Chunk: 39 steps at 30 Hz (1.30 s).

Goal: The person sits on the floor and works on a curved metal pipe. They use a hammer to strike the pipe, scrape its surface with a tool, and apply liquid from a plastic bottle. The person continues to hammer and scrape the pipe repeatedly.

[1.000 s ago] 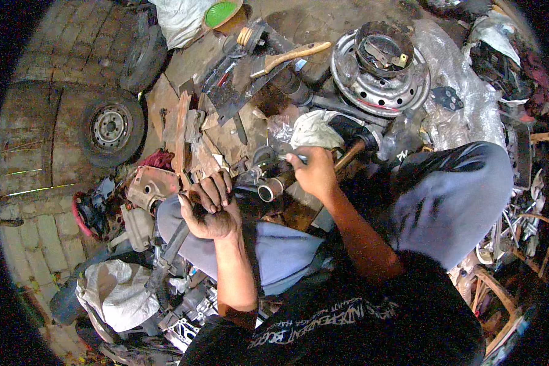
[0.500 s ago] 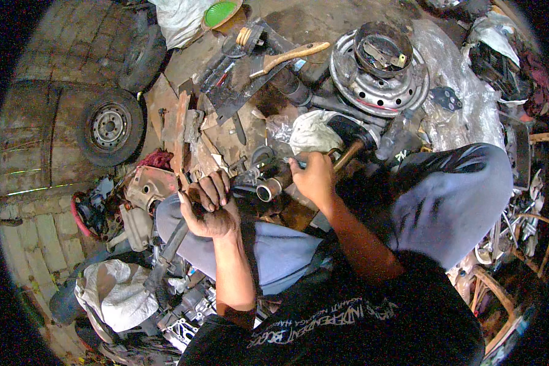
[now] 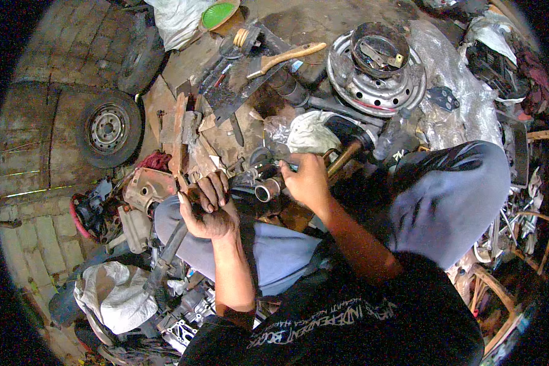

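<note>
The thumb and forefinger of the right hand are brought together in a narrow pinch on a slim greyish thing, of which only a short end is seen. The left hand is held palm up with its fingers curled in, dark with grime; whether anything is gripped there cannot be told.

Between the hands, close to the right fingers, a metal tube is found above the lap. Its round open mouth is turned toward the lower left, roughly toward the left hand, and its long axis is slanted from lower left to upper right. The far end is hidden by the right hand. Beyond that hand a brownish rod is seen on a similar slant — whether it is joined to the tube cannot be made out. The slim thing's full length and direction are covered by the fingers, and the dark parts around the tube are blurred together.

Just beyond the right hand a white cloth bundle is placed. Farther off, a wheel rim is topped by a round tin, with a wooden-handled brush to its left.
</note>
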Each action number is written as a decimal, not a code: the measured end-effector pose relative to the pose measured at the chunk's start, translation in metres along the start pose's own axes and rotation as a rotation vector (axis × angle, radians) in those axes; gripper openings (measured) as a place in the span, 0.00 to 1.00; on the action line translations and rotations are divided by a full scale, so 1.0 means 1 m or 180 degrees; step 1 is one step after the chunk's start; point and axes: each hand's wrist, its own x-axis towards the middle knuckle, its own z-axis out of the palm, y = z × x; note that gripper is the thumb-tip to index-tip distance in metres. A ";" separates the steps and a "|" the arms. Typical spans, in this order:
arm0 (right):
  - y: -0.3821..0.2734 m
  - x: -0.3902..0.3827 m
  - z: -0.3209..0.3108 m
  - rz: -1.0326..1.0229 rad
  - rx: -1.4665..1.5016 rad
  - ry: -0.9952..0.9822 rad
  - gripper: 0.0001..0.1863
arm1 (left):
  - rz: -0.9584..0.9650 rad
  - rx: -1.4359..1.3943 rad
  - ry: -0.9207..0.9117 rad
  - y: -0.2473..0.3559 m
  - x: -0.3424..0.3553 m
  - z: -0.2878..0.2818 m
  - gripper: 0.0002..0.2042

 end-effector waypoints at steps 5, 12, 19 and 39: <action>0.026 0.005 0.007 -0.0002 -0.0174 0.0436 0.10 | -0.0025 0.0018 -0.0125 0.000 0.004 0.002 0.24; 0.003 -0.001 0.002 -0.0088 0.0040 0.0091 0.13 | 0.0034 -0.0017 -0.0148 -0.001 0.003 0.000 0.24; 0.000 0.004 -0.003 -0.0153 0.0184 -0.0137 0.12 | 0.0025 0.0043 -0.0070 0.000 0.000 0.000 0.26; 0.041 0.029 -0.005 0.0105 -0.0028 0.0203 0.11 | -0.0125 0.0212 0.0147 0.003 0.005 -0.001 0.22</action>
